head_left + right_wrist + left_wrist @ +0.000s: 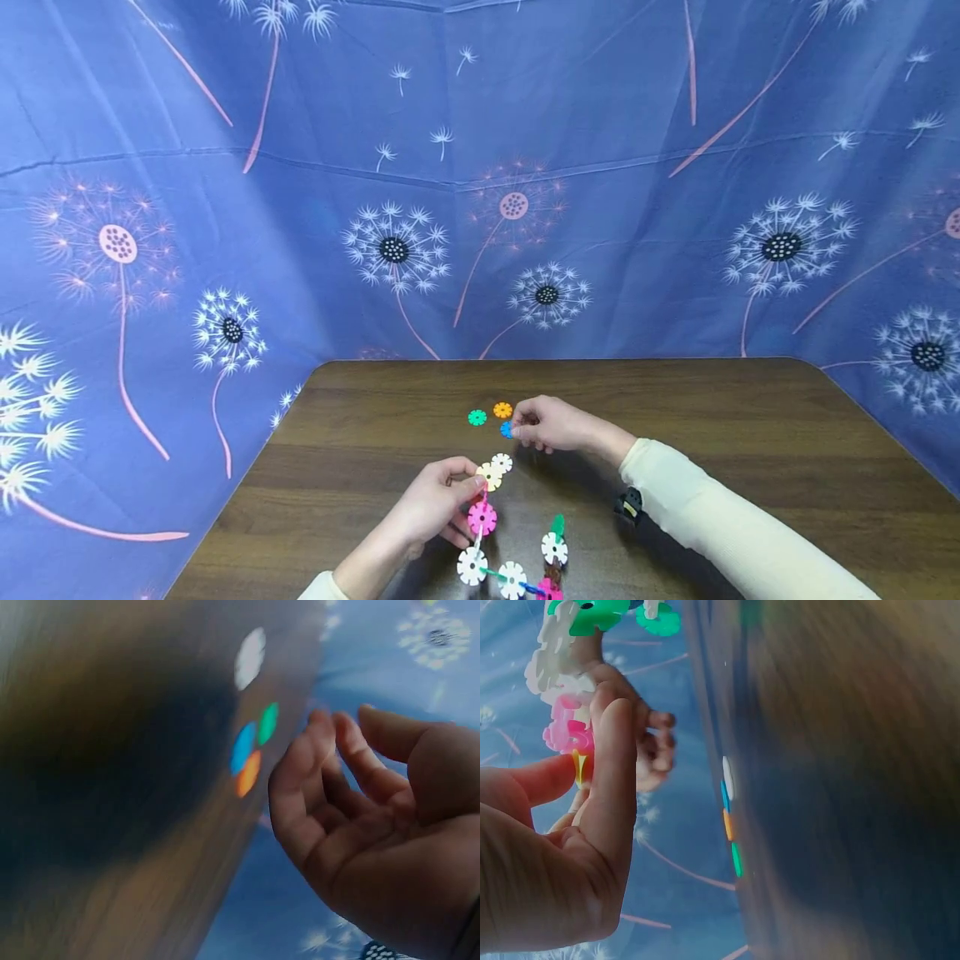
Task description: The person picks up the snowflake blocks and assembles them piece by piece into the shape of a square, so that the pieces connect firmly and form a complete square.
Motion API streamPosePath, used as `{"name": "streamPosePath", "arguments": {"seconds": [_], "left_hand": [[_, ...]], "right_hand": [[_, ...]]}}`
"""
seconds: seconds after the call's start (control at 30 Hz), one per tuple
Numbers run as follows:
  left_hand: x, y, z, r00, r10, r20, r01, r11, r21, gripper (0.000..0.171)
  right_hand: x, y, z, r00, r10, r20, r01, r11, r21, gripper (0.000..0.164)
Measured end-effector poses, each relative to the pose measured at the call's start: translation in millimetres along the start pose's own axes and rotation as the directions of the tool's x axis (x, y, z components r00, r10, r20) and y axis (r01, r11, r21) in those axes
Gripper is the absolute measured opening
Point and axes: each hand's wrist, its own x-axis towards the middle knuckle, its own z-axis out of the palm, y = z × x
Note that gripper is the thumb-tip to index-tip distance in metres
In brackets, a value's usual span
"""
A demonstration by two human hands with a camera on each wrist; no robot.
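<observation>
— At nine o'clock from the right hand (552,423), what could go wrong?
— The flat blue notched plastic disc (506,430) could be skidded over the brown wooden table (675,408) if its thin edge were merely nudged. The chain of coloured plastic discs (466,573) might be popped apart if tugged.
— And the fingers?
— By the left hand (437,506), the pale-yellow notched plastic disc (491,471) at the chain's twelve-o'clock end is pinched. Nothing is gripped by the loosely curled right fingers; the blue disc is seen just beside their tips.

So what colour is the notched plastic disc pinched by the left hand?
The disc is pale yellow, clearest in head view.
</observation>
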Motion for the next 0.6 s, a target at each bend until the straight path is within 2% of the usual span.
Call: {"name": "streamPosePath", "arguments": {"seconds": [0.1,0.2,0.3,0.37,0.43,0.5,0.6], "left_hand": [[-2.1,0.7,-6.4,1.000,-0.003,-0.015,0.003,1.000,0.000,0.014],[-1.8,-0.7,-8.3,1.000,-0.005,-0.019,0.005,1.000,0.002,0.015],[-1.3,-1.5,-8.8,1.000,0.000,-0.020,0.000,1.000,0.008,0.016],[-0.5,-1.6,-8.7,1.000,0.003,-0.020,-0.002,1.000,0.007,0.017],[0.4,-1.4,-8.2,1.000,0.004,-0.021,-0.004,1.000,0.004,0.017],[1.0,-1.3,-7.8,1.000,0.004,-0.021,-0.004,1.000,0.001,0.017],[1.8,-0.7,-7.8,1.000,0.003,-0.026,-0.003,1.000,0.003,0.016]], "right_hand": [[13.6,15.1,-3.1,0.999,-0.044,-0.028,0.037,0.979,-0.202,0.002],[19.5,25.0,1.4,0.995,-0.099,-0.021,0.085,0.929,-0.359,0.017],[21.5,27.5,10.1,0.993,-0.118,-0.002,0.103,0.877,-0.469,0.032],[21.7,27.4,14.8,0.992,-0.126,0.004,0.109,0.846,-0.522,0.036],[21.0,27.3,18.2,0.991,-0.135,-0.005,0.110,0.829,-0.549,0.033],[19.6,27.8,20.2,0.989,-0.143,-0.022,0.107,0.824,-0.557,0.025],[16.0,29.3,20.5,0.988,-0.151,-0.038,0.107,0.833,-0.543,0.018]]}}
